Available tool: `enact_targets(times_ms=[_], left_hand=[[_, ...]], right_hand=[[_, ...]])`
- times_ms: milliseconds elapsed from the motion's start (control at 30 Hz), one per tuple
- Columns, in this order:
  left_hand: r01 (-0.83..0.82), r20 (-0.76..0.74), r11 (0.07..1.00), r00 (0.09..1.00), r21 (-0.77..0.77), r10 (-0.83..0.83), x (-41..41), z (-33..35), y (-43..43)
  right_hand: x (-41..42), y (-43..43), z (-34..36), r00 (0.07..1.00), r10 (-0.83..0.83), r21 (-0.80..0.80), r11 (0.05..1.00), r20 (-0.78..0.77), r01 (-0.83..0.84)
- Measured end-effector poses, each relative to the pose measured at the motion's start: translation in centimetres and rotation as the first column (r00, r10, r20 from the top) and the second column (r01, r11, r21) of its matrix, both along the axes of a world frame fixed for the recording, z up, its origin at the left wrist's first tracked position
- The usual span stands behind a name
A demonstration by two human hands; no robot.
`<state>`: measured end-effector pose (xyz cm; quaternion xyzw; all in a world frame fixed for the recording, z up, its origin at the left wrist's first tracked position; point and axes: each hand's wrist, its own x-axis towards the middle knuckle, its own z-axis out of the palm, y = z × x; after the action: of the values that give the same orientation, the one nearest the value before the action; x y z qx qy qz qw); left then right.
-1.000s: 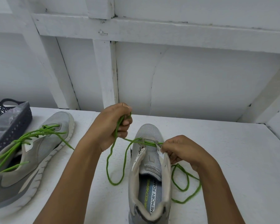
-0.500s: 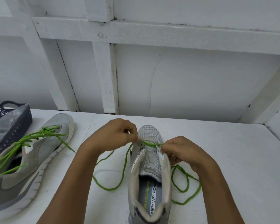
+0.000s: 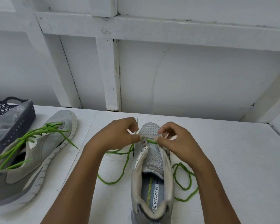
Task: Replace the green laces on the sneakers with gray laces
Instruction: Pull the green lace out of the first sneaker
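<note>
A grey sneaker [image 3: 152, 180] stands in front of me on the white table, toe pointing away. Its green lace [image 3: 120, 175] crosses only the lowest eyelets near the toe and trails loose on both sides. My left hand [image 3: 118, 135] pinches the lace at the left eyelet, with the lace tip sticking up above the fingers. My right hand [image 3: 173, 139] pinches at the right eyelet edge of the shoe. A second grey sneaker [image 3: 31, 154] lies at the left, with its own green lace loosened.
A dark perforated basket [image 3: 11, 120] holding a clear plastic bag sits at the far left edge. A white wall with wooden framing [image 3: 108, 75] rises directly behind the table [image 3: 233, 159].
My left hand came down from its raised pull and moved to the left eyelet, pinching the lace there. The right hand's fingers loosened and shifted toward the toe. The lace's left loop lies slacker on the table.
</note>
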<state>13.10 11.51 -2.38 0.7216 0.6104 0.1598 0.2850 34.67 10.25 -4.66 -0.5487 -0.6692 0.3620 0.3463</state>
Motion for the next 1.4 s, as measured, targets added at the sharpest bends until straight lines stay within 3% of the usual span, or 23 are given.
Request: enact_targets(times_ms=[100,267,467,567,667,733,767,800,867,933,1000,1100,1167,1233,1300,1400], left_hand=[[0.036,-0.09,0.999,0.995,-0.037,-0.039,0.7,-0.9,0.4],[0.098,-0.096,0.995,0.991,-0.013,-0.098,0.8,-1.2,0.5],[-0.011,0.303,0.999,0.953,-0.036,0.021,0.6,-0.4,0.2],[-0.032,0.562,0.999,0.826,-0.038,0.047,0.3,0.5,-0.3],[-0.047,0.776,0.998,0.628,-0.049,0.068,0.0,1.4,-0.5],[-0.043,0.873,0.995,0.478,-0.088,0.098,0.0,1.7,-0.4],[-0.058,0.886,0.994,0.451,-0.094,0.111,0.0,1.8,-0.3],[-0.096,0.869,0.992,0.48,-0.084,0.12,0.0,1.8,-0.2],[-0.21,0.742,0.978,0.656,-0.001,0.141,0.0,1.5,-0.1],[-0.229,0.488,0.965,0.862,0.129,0.139,0.0,1.0,0.1],[-0.131,0.182,0.984,0.977,0.122,0.107,0.0,0.5,0.1],[0.028,-0.205,0.999,0.978,-0.019,-0.031,0.4,-0.3,0.3],[0.101,-0.244,0.995,0.965,-0.004,-0.099,0.6,-0.2,0.1],[0.101,-0.098,0.994,0.99,0.042,-0.096,0.4,0.1,0.1],[0.028,0.186,0.998,0.982,0.062,-0.039,0.1,0.9,-0.2],[-0.065,0.591,0.995,0.806,0.07,0.011,-0.5,2.2,-0.7]], right_hand=[[-0.7,0.1,-0.6,0.978,0.126,-0.002,0.992,0.166,-0.128],[-0.9,0.4,-1.1,0.951,0.17,-0.038,0.985,0.259,-0.166],[-0.8,0.5,-0.7,0.942,0.185,-0.074,0.982,0.28,-0.171],[-0.7,0.4,-0.6,0.945,0.181,-0.071,0.983,0.273,-0.167],[-0.8,0.5,-0.8,0.951,0.172,-0.067,0.985,0.258,-0.16],[-0.9,0.6,-1.0,0.953,0.165,-0.067,0.986,0.252,-0.153],[-0.9,0.6,-1.0,0.954,0.165,-0.071,0.986,0.25,-0.151],[-0.9,0.6,-1.1,0.955,0.165,-0.075,0.986,0.248,-0.151],[-0.8,0.6,-1.1,0.953,0.169,-0.076,0.985,0.251,-0.155],[-0.9,0.6,-1.1,0.951,0.169,-0.077,0.985,0.258,-0.154],[-0.9,0.6,-1.1,0.951,0.168,-0.077,0.985,0.261,-0.153],[-0.9,0.6,-1.0,0.953,0.165,-0.085,0.985,0.252,-0.148],[-0.8,0.6,-1.0,0.954,0.163,-0.085,0.986,0.25,-0.146],[-0.8,0.6,-0.9,0.955,0.162,-0.086,0.986,0.247,-0.145],[-0.7,0.5,-0.8,0.958,0.157,-0.085,0.986,0.24,-0.14],[-0.7,0.4,-0.9,0.96,0.152,-0.087,0.987,0.233,-0.136]])
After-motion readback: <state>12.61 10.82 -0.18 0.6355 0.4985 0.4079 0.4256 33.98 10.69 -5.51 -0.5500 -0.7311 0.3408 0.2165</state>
